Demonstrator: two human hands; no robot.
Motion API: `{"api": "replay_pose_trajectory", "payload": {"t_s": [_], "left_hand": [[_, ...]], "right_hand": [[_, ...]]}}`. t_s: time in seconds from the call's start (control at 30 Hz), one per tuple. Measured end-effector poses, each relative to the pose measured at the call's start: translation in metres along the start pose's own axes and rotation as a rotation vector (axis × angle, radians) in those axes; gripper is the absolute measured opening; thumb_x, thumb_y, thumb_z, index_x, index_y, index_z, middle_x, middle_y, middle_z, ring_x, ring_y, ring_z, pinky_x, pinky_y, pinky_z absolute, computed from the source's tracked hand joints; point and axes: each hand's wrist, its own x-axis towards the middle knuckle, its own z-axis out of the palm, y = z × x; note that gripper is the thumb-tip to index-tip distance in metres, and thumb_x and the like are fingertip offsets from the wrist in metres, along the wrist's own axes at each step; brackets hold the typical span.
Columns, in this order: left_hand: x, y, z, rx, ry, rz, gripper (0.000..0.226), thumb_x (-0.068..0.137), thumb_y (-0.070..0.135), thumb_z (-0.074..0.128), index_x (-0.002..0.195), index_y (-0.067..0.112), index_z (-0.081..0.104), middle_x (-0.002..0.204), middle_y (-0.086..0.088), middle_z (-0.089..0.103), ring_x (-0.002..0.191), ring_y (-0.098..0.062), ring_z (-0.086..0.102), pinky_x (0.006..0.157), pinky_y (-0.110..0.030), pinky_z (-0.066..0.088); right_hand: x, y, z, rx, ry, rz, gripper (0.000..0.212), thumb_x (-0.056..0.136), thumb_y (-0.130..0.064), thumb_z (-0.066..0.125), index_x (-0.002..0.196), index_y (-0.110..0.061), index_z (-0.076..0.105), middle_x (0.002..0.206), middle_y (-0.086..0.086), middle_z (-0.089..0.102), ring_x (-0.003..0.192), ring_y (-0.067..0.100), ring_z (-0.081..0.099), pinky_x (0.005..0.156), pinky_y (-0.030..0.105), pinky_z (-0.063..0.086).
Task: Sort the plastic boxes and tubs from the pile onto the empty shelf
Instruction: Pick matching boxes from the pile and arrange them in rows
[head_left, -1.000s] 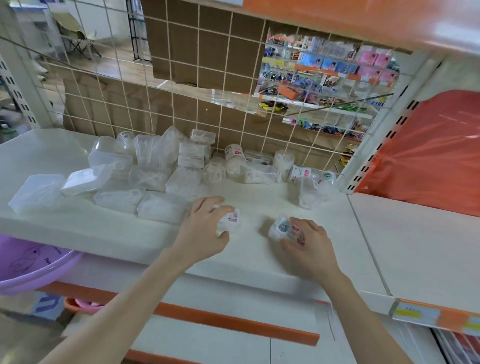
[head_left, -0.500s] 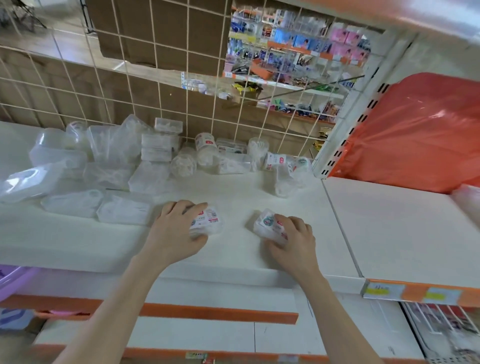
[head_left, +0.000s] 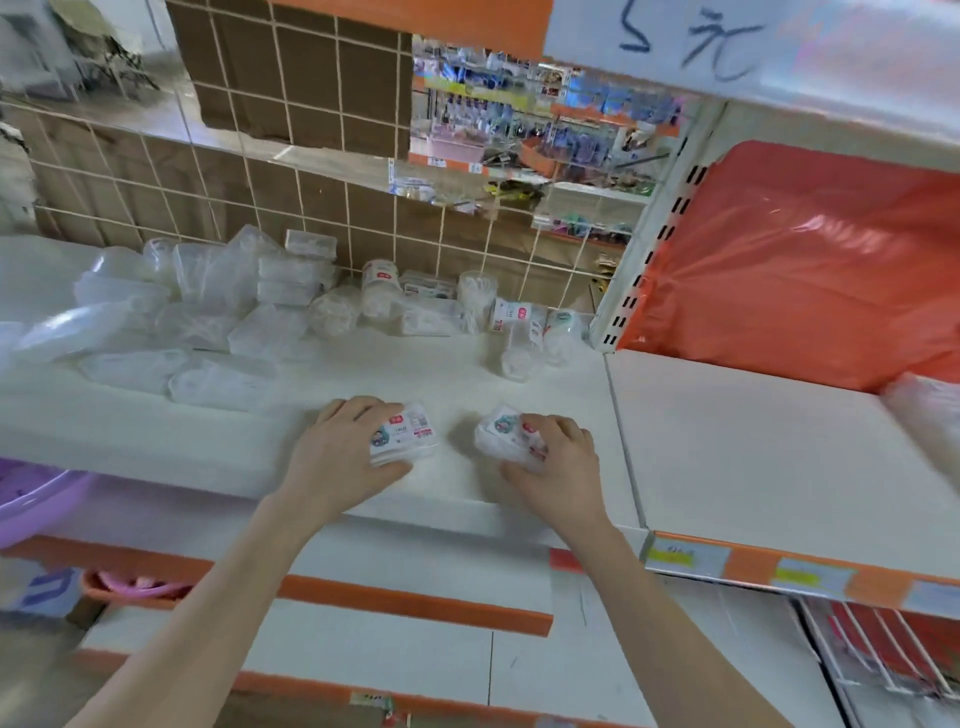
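The pile (head_left: 208, 312), blurred and cut off at the left, was heaped against the grid (head_left: 291, 171). Near the front edge of the shelf (head_left: 457, 374), a box (head_left: 408, 431) was gripped under curled fingers of the left hand (head_left: 337, 452); a second box (head_left: 498, 434), half hidden, was clutched by the right hand (head_left: 561, 465).

Hidden: labelled box (head_left: 423, 447), left half, under my left hand (head_left: 337, 452); second box (head_left: 493, 436), right half, under my right hand (head_left: 561, 467). Unreadable: label print (head_left: 402, 431), too small. Cut by left edge: purple basin (head_left: 36, 499).
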Motion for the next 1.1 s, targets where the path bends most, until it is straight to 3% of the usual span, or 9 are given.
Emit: {"api": "replay_pose_trajectory", "payload": {"t_s": [0.2, 0.33, 0.5, 0.6, 0.8, 0.93, 1.1], "left_hand": [[-0.024, 0.096, 0.041, -0.067, 0.041, 0.059, 0.089, 0.05, 0.065, 0.036, 0.122, 0.018, 0.059, 0.121, -0.001, 0.055, 0.113, -0.025, 0.045, 0.094, -0.031, 0.036], [-0.037, 0.168, 0.075, -0.109, 0.003, 0.113, 0.093, 0.048, 0.068, 0.034, 0.125, 0.021, 0.055, 0.124, 0.001, 0.052, 0.116, -0.022, 0.041, 0.096, -0.032, 0.035], [-0.046, 0.252, 0.115, -0.142, -0.08, 0.218, 0.082, 0.059, 0.065, 0.054, 0.13, 0.023, 0.05, 0.13, 0.002, 0.047, 0.119, -0.018, 0.037, 0.098, -0.027, 0.031], [-0.047, 0.291, 0.131, -0.158, -0.111, 0.279, 0.094, 0.051, 0.073, 0.034, 0.131, 0.024, 0.049, 0.13, 0.004, 0.046, 0.12, -0.017, 0.036, 0.098, -0.025, 0.029], [-0.041, 0.345, 0.16, -0.156, -0.177, 0.377, 0.096, 0.052, 0.071, 0.029, 0.132, 0.021, 0.047, 0.131, 0.0, 0.045, 0.119, -0.02, 0.036, 0.095, -0.022, 0.026], [-0.019, 0.376, 0.179, -0.166, -0.202, 0.403, 0.084, 0.062, 0.064, 0.042, 0.134, 0.019, 0.045, 0.132, -0.003, 0.044, 0.12, -0.023, 0.034, 0.099, -0.026, 0.027], [0.025, 0.428, 0.206, -0.193, -0.214, 0.455, 0.082, 0.064, 0.06, 0.042, 0.135, 0.019, 0.043, 0.13, -0.004, 0.044, 0.12, -0.023, 0.034, 0.1, -0.024, 0.024]], "right_hand": [[-0.045, 0.076, -0.079, 0.031, 0.058, -0.045, 0.048, 0.067, -0.015, 0.074, 0.114, -0.013, 0.063, 0.113, 0.003, 0.057, 0.107, 0.024, 0.044, 0.08, 0.017, 0.028], [-0.081, 0.139, -0.13, -0.009, 0.076, -0.007, 0.045, 0.066, -0.014, 0.077, 0.109, -0.01, 0.065, 0.11, 0.005, 0.059, 0.103, 0.026, 0.046, 0.084, 0.02, 0.033], [-0.117, 0.2, -0.194, -0.061, 0.173, 0.053, 0.046, 0.063, -0.017, 0.083, 0.105, -0.007, 0.066, 0.105, 0.009, 0.063, 0.099, 0.029, 0.053, 0.078, 0.021, 0.029], [-0.129, 0.224, -0.226, -0.049, 0.209, 0.101, 0.047, 0.064, -0.017, 0.081, 0.108, -0.008, 0.066, 0.108, 0.009, 0.062, 0.103, 0.029, 0.052, 0.081, 0.023, 0.033], [-0.136, 0.265, -0.258, -0.035, 0.255, 0.183, 0.052, 0.058, -0.02, 0.082, 0.106, -0.006, 0.066, 0.105, 0.012, 0.064, 0.099, 0.033, 0.056, 0.081, 0.026, 0.036], [-0.126, 0.287, -0.276, -0.026, 0.305, 0.176, 0.053, 0.058, -0.028, 0.067, 0.105, -0.005, 0.066, 0.105, 0.012, 0.063, 0.097, 0.035, 0.056, 0.082, 0.032, 0.039], [-0.096, 0.322, -0.31, -0.092, 0.362, 0.142, 0.053, 0.064, -0.041, 0.058, 0.105, -0.008, 0.065, 0.106, 0.007, 0.063, 0.098, 0.032, 0.054, 0.085, 0.032, 0.036]]}}
